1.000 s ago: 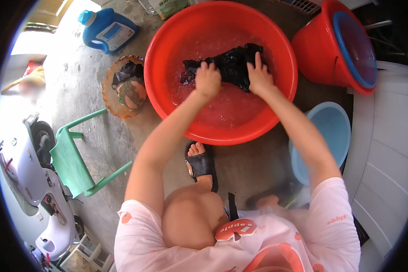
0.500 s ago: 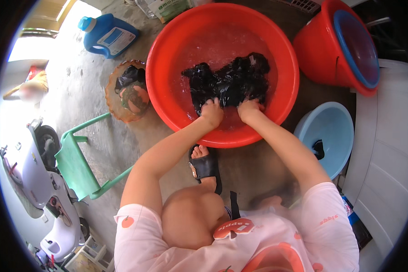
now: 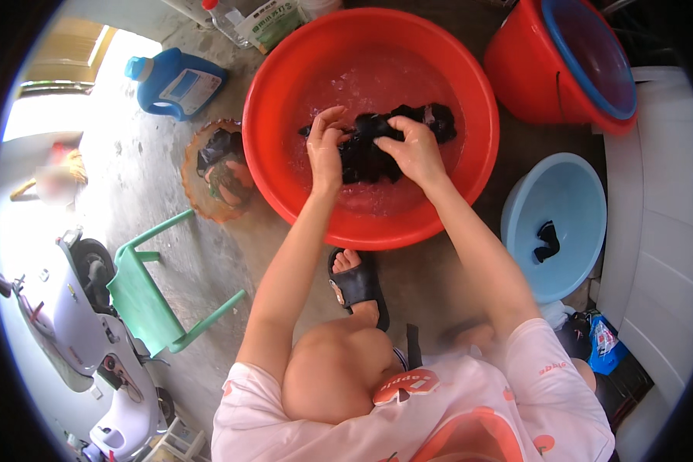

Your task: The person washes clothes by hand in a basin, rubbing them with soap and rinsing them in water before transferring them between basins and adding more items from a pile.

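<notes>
A wet black garment (image 3: 368, 158) lies bunched in shallow water inside a large red basin (image 3: 285, 196); its exact kind cannot be made out. My right hand (image 3: 416, 152) pinches a raised fold of the cloth between thumb and fingers, near the middle of the basin. At the garment's left side is my left hand (image 3: 326, 150), its fingers apart and curved beside the cloth. Whether those fingertips touch the fabric is hard to see.
Left of the basin stand a blue detergent bottle (image 3: 179, 83), a scalloped brown bowl (image 3: 198, 181) holding dark cloth and a green plastic stool (image 3: 148, 296). To the right are a light blue basin (image 3: 520, 208) containing a black piece of cloth (image 3: 547, 242) and a red bucket (image 3: 516, 73).
Both hands have moved away from me, up over the garment. The left hand has opened, while the right has lifted a fold. The garment is bunched more narrowly.
</notes>
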Available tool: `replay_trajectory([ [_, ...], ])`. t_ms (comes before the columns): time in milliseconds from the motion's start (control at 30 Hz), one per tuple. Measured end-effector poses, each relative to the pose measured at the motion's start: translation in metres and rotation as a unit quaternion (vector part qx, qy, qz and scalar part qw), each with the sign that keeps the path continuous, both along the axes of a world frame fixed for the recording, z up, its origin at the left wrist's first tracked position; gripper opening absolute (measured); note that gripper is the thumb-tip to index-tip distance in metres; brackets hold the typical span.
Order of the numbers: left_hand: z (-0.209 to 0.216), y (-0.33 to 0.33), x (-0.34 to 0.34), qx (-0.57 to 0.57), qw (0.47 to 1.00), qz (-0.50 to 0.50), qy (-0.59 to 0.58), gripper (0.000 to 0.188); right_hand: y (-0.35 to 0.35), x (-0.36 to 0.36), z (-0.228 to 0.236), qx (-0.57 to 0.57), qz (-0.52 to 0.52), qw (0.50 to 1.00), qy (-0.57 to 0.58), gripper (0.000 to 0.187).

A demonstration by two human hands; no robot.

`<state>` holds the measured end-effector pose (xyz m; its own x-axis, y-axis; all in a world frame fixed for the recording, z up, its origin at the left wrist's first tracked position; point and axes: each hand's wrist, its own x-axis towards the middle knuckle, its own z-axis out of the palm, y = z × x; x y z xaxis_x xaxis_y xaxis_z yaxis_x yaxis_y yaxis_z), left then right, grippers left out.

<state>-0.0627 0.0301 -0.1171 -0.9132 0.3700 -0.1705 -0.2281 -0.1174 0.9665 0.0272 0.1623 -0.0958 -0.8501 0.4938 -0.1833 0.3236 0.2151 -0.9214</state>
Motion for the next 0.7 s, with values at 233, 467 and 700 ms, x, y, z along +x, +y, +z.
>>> replay_trajectory([
  [233,-0.071,0.0,0.018,-0.212,0.854,-0.266,0.393,0.061,0.007,0.018,0.14,-0.232,0.012,0.941,0.245,0.017],
  [467,-0.01,0.043,-0.012,0.137,0.966,-0.057,-0.213,0.03,0.045,0.041,0.095,-0.425,-0.212,0.844,0.249,0.03],
  [700,0.065,0.027,0.015,0.123,0.968,-0.18,-0.121,0.026,0.029,0.021,-0.011,-0.687,-0.254,0.675,0.092,0.055],
])
